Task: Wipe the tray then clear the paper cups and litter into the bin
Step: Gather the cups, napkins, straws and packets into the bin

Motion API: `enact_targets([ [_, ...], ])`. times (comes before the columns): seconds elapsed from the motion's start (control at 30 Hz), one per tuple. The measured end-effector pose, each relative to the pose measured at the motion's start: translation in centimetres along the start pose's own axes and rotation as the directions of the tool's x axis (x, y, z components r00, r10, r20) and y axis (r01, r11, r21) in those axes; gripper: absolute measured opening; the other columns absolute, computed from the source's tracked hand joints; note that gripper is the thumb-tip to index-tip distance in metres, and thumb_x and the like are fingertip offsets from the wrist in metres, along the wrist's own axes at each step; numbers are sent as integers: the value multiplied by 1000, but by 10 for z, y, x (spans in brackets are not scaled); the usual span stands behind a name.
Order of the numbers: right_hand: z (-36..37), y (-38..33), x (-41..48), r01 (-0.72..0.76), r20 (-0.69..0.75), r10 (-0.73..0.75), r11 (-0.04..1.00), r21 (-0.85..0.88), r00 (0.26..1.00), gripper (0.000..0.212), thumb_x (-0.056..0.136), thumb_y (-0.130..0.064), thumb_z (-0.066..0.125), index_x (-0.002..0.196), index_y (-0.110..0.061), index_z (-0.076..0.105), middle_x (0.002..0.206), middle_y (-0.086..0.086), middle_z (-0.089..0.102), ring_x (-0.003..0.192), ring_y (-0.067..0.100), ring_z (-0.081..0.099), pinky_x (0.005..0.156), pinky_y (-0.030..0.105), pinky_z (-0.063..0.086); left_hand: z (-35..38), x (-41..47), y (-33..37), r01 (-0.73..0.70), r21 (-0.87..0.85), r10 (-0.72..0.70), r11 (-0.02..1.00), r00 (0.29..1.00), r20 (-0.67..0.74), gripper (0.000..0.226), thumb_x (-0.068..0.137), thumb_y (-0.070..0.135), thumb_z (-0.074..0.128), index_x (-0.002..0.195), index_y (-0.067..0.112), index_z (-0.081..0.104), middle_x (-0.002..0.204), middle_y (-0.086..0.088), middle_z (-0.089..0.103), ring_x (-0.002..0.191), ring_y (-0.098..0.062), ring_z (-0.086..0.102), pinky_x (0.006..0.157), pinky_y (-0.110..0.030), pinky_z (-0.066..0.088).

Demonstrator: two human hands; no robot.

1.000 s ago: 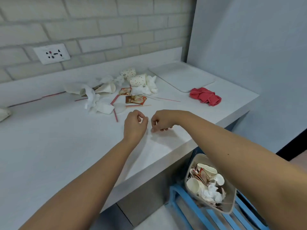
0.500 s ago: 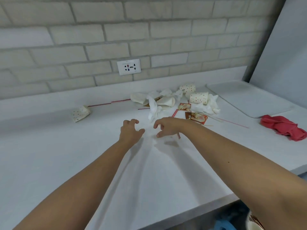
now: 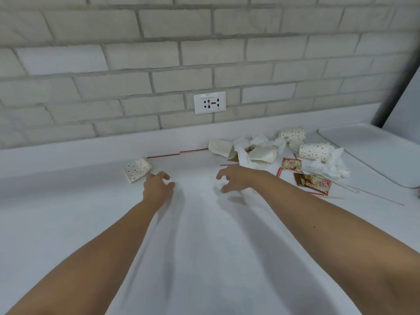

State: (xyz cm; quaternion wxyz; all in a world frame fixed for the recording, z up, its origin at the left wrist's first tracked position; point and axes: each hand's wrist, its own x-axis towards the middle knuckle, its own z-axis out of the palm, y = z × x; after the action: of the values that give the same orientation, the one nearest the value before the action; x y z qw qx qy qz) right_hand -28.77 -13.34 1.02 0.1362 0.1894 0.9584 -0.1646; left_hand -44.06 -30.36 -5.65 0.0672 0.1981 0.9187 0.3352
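1. The crushed paper cup point(image 3: 137, 170) lies on its side on the table point(image 3: 68, 212), close to the back upstand and well apart from the main litter, to its left.
2. The left hand point(image 3: 158, 185) is held just beside the cup's right end, fingers spread and loosely curved, with nothing held. Whether a fingertip touches the cup cannot be told. The right hand point(image 3: 236, 178) is likewise spread and empty, poised over the table at the near edge of the litter pile point(image 3: 254, 153).
3. Risk noted: the cup is flattened and light. If it is met end-on by fingertips, it is judged liable to be pushed along the table rather than gripped. The straw point(image 3: 177, 153) just behind it could be knocked against the upstand.
4. Risk noted: tissues point(image 3: 327, 168), sachets point(image 3: 314, 181) and straws are loosely mixed in the pile. If too large a handful is taken, small pieces are likely to be dropped on the way to the bin, which is not in view.
5. Orientation: the crushed cup's long axis runs across the view, rising slightly to the right. Which end is the mouth cannot be made out. The rear dotted cup point(image 3: 292, 136) and front dotted cup point(image 3: 314, 151) also lie on their sides, axes roughly left to right.
6. The tray point(image 3: 372, 153) lies flat at far right, beside the pile. Whether it has been wiped cannot be confirmed.
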Motion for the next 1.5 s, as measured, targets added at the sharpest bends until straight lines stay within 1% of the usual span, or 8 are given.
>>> enact_targets([
  [0.27, 5, 23, 60, -99, -204, 123, 987, 125, 971, 40, 88, -9, 55, 128, -9, 51, 122, 5, 51, 107, 20, 51, 76, 18, 37, -18, 55, -22, 81, -76, -92, 994, 983, -160, 24, 88, 18, 52, 108, 10, 63, 126, -17, 45, 109, -36, 51, 97, -45, 44],
  [0.4, 5, 29, 91, -145, -248, 226, 941, 307, 942, 40, 87, -10, 56, 126, -4, 50, 131, 11, 48, 119, 25, 50, 87, 26, 42, -21, 72, -25, 134, -94, -154, 987, 951, -267, 26, 88, 14, 52, 112, 9, 57, 127, -17, 41, 115, -37, 41, 96, -42, 40],
  [0.57, 2, 26, 116, -194, -335, 215, 977, 93, 917, 54, 88, -13, 55, 138, -8, 34, 132, 16, 37, 122, 33, 42, 97, 36, 41, -31, 92, -37, 217, -150, -258, 965, 890, -375, 52, 79, 4, 54, 129, 11, 42, 134, -16, 34, 119, -37, 36, 95, -45, 37],
  [0.7, -4, 27, 135, -211, -388, 205, 977, 27, 899, 64, 86, -8, 56, 142, -14, 26, 135, 16, 31, 124, 32, 35, 93, 39, 40, -33, 108, -46, 215, -141, -249, 966, 919, -305, 64, 80, 19, 64, 137, 16, 34, 140, -10, 31, 128, -34, 30, 101, -47, 30],
  [0.9, -6, 33, 160, -248, -404, 224, 969, -8, 887, 80, 87, -23, 58, 149, -22, 8, 143, 15, 25, 130, 33, 30, 98, 43, 38, -22, 117, -57, 180, -56, -189, 982, 950, -248, 84, 79, 45, 67, 144, 16, 24, 144, -12, 33, 132, -35, 28, 105, -49, 26],
  [1.07, 0, 40, 170, -315, -361, 271, 947, -66, 892, 77, 92, -29, 50, 150, -24, 0, 144, 16, 25, 126, 36, 37, 96, 45, 39, -21, 119, -62, 171, 45, -159, 984, 967, -198, 87, 72, 54, 70, 139, 15, 32, 138, -10, 34, 127, -34, 32, 103, -46, 28],
  [1.27, 11, 42, 175, -346, -400, 266, 927, -142, 877, 62, 96, -20, 41, 149, -21, 8, 141, 14, 30, 125, 37, 40, 92, 48, 41, -28, 122, -60, 189, 166, -175, 968, 980, -94, 93, 59, 66, 72, 129, 13, 39, 127, -8, 40, 123, -31, 36, 100, -44, 31],
  [1.5, -2, 39, 170, -257, -505, 150, 955, -148, 850, 47, 89, 3, 42, 135, -8, 34, 132, 13, 37, 119, 30, 43, 72, 36, 40, -35, 121, -55, 153, 70, -154, 986, 988, -3, 88, 61, 42, 84, 129, 13, 36, 125, -11, 43, 122, -33, 41, 99, -43, 38],
])
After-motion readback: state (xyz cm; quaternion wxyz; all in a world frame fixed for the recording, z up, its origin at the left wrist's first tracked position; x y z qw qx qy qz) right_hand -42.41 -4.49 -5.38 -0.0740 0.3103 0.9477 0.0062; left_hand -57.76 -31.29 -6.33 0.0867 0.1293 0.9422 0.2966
